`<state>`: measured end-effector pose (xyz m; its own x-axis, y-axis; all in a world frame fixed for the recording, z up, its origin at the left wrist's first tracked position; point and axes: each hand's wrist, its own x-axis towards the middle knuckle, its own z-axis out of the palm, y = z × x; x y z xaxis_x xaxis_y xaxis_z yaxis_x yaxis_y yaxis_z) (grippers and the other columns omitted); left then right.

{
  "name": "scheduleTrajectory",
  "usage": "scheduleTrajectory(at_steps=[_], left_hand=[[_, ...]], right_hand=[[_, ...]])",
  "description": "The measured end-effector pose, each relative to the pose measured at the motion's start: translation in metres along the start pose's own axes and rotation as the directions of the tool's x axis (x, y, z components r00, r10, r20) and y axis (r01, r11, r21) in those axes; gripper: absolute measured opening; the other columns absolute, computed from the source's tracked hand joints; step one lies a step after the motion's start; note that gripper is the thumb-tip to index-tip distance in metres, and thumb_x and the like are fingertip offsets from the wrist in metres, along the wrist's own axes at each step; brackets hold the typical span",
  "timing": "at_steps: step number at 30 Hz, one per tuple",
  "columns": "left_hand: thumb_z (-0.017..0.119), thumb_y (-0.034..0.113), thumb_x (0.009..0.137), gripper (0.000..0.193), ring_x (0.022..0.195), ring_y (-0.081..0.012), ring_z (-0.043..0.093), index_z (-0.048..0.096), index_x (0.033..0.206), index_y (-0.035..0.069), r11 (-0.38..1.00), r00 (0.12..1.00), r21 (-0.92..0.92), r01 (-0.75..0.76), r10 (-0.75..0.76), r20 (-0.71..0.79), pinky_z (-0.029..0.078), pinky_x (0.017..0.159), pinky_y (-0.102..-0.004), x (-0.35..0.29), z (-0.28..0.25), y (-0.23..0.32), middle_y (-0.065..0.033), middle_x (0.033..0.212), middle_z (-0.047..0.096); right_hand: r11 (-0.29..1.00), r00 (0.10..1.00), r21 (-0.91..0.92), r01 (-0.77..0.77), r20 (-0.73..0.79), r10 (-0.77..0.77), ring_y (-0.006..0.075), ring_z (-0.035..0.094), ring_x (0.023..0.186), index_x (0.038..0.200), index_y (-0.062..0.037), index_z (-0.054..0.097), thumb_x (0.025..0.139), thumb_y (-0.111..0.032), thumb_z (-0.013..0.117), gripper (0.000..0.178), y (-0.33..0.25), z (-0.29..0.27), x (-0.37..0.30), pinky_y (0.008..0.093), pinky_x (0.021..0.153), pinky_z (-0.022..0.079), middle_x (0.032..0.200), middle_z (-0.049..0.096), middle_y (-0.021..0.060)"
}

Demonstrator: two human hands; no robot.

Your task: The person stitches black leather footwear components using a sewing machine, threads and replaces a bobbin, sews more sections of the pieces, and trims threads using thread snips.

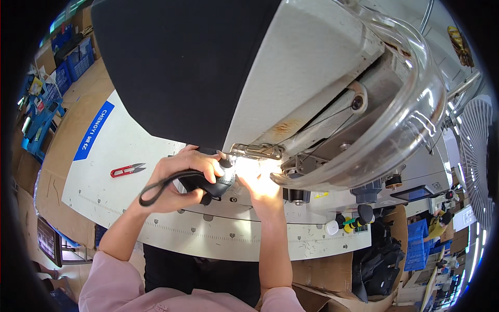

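Observation:
My left hand (179,174) is closed round a black stitched piece (223,183) that looks like leather, with a narrow black strap looping back over the hand. Just left of the sewing machine's (306,67) needle area, it holds this piece above the white table. My right hand (264,191) reaches up beside the piece, right under the machine's bright lamp. Glare washes out its fingers, so whether they grip anything does not show. A metal thread guide (257,151) sits just above both hands.
Red-handled thread snips (127,170) lie on the white table (171,229) to the left. A clear curved guard (416,140) arches over the machine's right side. Small bottles (353,222) stand at the table's right end. Below them, a cardboard box (330,270) holds black pieces.

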<state>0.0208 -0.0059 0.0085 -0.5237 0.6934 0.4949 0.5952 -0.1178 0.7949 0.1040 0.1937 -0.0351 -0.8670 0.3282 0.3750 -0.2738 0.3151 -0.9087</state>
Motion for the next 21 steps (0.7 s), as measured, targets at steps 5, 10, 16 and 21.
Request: scheduleTrajectory(at_steps=[5, 10, 16, 21], left_hand=[[0.061, 0.000, 0.060, 0.028, 0.112, -0.0279, 0.061, 0.063, 0.087, 0.010, 1.000, 0.998, -0.007, 0.015, -0.016, -0.063, 0.024, 0.111, -0.0465, -0.007, 0.008, 0.002, -0.0051, 0.100, 0.069], [0.061, 0.000, 0.061, 0.030, 0.101, -0.0260, 0.064, 0.063, 0.089, 0.010, 0.994, 0.997, 0.108, -0.023, 0.031, -0.070, 0.030, 0.108, -0.0449, -0.005, 0.009, 0.004, -0.0069, 0.103, 0.069], [0.061, 0.000, 0.061, 0.033, 0.089, -0.0254, 0.064, 0.064, 0.093, 0.008, 0.999, 0.997, 0.023, -0.039, 0.040, -0.067, 0.034, 0.105, -0.0405, -0.002, 0.005, -0.002, -0.0079, 0.107, 0.068], [0.060, -0.002, 0.060, 0.033, 0.088, -0.0259, 0.065, 0.064, 0.091, 0.008, 0.995, 0.996, 0.091, -0.048, 0.055, -0.076, 0.040, 0.099, -0.0393, -0.001, 0.010, 0.002, -0.0085, 0.106, 0.068]], right_hand=[[0.916, 0.994, 0.390, -0.095, -0.017, 0.110, 0.0109, 0.057, 0.083, 0.098, -0.0001, 0.064, 0.081, -0.001, 0.068, 0.018, -0.003, 0.006, 0.001, 0.0260, 0.075, 0.047, 0.091, 0.062, 0.0033], [0.728, 0.951, 0.647, -0.229, -0.009, 0.308, 0.0126, 0.059, 0.086, 0.101, -0.0007, 0.062, 0.079, 0.001, 0.069, 0.023, 0.026, -0.004, -0.004, 0.0276, 0.079, 0.049, 0.095, 0.062, 0.0050], [0.749, 0.966, 0.642, -0.162, -0.053, 0.254, 0.0130, 0.060, 0.086, 0.101, -0.0017, 0.062, 0.080, -0.001, 0.069, 0.021, 0.022, 0.003, -0.001, 0.0277, 0.077, 0.050, 0.095, 0.062, 0.0051], [0.739, 0.967, 0.648, -0.187, -0.013, 0.256, 0.0122, 0.059, 0.086, 0.101, -0.0019, 0.062, 0.079, -0.003, 0.071, 0.024, 0.020, -0.001, 0.000, 0.0275, 0.078, 0.050, 0.095, 0.063, 0.0046]])
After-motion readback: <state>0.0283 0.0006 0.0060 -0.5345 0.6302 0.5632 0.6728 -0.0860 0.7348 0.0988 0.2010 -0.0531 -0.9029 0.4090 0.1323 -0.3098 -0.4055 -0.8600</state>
